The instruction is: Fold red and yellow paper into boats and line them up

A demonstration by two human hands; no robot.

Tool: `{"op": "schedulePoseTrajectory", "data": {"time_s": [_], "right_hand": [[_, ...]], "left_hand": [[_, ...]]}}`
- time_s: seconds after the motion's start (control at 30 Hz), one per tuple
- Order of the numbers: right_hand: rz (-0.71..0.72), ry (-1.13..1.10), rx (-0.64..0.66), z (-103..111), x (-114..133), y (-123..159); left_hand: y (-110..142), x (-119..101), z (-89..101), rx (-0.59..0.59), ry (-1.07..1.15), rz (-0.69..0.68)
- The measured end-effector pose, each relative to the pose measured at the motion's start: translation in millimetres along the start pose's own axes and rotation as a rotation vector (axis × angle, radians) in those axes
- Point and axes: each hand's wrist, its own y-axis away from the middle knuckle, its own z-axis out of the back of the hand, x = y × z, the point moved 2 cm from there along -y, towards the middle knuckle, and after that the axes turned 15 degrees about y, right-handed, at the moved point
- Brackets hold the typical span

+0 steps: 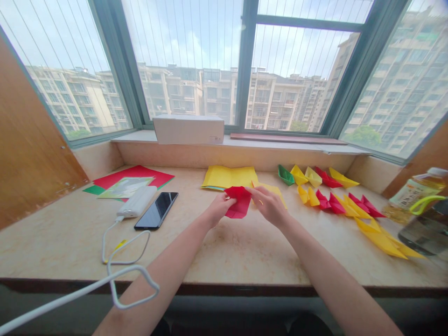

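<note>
A folded piece of red paper (pixel 239 203) is held up just above the countertop, between my two hands. My left hand (pixel 220 208) grips its left edge, the thumb lying over the paper's face. At the upper right edge, the fingers of my right hand (pixel 268 201) pinch the same paper. Creases show along its lower corners. Behind it lies a stack of yellow paper sheets (pixel 229 177), with a bluish edge showing underneath. Another yellow sheet (pixel 278 193) is partly hidden by my right hand.
Several folded paper boats (pixel 329 203) in green, yellow and red stand at the right. Beyond them are a drink bottle (pixel 415 193) and a dark container (pixel 429 226). Leftward lie a phone (pixel 157 211), a white power bank (pixel 137 201) with a cable (pixel 129 268), and red sheets (pixel 140 172).
</note>
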Motion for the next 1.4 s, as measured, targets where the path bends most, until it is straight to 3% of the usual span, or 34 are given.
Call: {"op": "schedulePoseTrajectory", "data": {"time_s": [0.43,0.73,0.83,1.1,1.4], "right_hand": [[0.085,0.197,0.029,-1,3,0],[-0.078,0.013,0.033,-7,3,0],[-0.126,-0.038,0.022,-11,-1,1],[-0.067,-0.084,-0.035,-11,4,2],[0.000,-0.148,-0.114,-5,2,0]], "left_hand": [[-5,5,4.1,0.044,0.096,0.067],[-1,3,0.9,0.007,0.035,0.090],[0,2,-1.5,0.054,0.025,0.093],[5,2,-1.3,0.166,-0.026,0.125],[1,2,4.5,0.116,-0.010,0.054]]}}
